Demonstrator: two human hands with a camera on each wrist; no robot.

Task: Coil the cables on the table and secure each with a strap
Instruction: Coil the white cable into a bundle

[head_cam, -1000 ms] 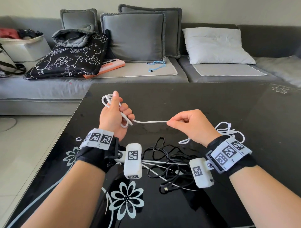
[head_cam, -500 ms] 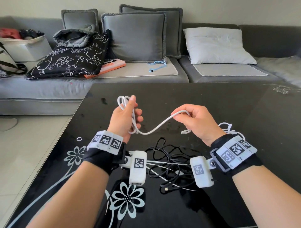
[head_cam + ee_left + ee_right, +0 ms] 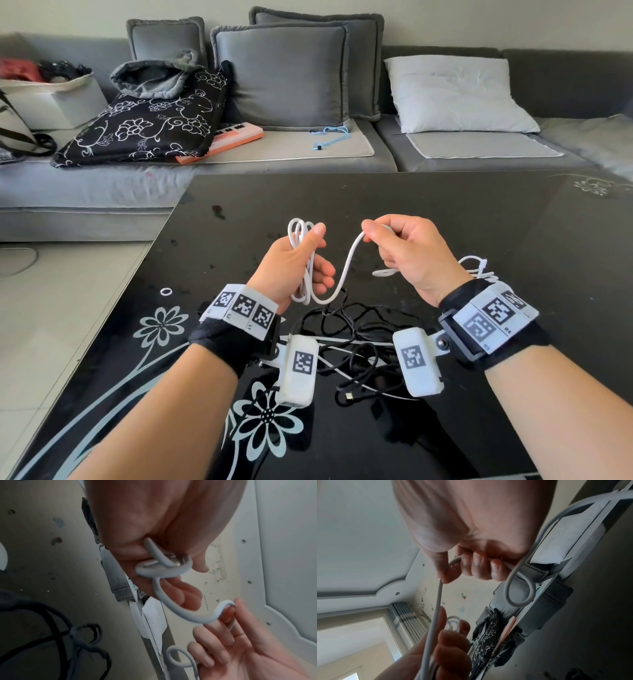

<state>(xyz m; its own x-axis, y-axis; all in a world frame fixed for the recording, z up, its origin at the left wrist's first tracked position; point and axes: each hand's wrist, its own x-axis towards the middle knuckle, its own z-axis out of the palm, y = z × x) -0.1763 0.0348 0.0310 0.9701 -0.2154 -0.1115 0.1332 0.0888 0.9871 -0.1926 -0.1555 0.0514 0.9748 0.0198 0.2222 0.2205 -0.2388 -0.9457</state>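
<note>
My left hand (image 3: 297,260) grips a bundle of loops of the white cable (image 3: 346,274), held upright above the black glass table (image 3: 445,212). My right hand (image 3: 400,246) pinches the same cable a short way along, and the slack hangs in a U between the hands. In the left wrist view the white cable (image 3: 171,601) runs from my left hand (image 3: 163,540) to the right hand's fingers (image 3: 221,623). In the right wrist view my right hand (image 3: 471,566) curls round the white cable (image 3: 436,608). The cable's loose rest (image 3: 479,267) lies behind my right wrist. A tangled black cable (image 3: 356,346) lies under my wrists.
A small white ring (image 3: 166,292) lies on the table at the left. A grey sofa (image 3: 274,157) behind the table carries cushions, a black floral bag (image 3: 144,126), an orange box (image 3: 236,137) and a blue cord (image 3: 330,135). The table's left edge borders tiled floor (image 3: 51,308).
My right hand has moved left and up toward my left hand, so the taut stretch of white cable between them now sags into a deep loop. Both hands drifted right.
</note>
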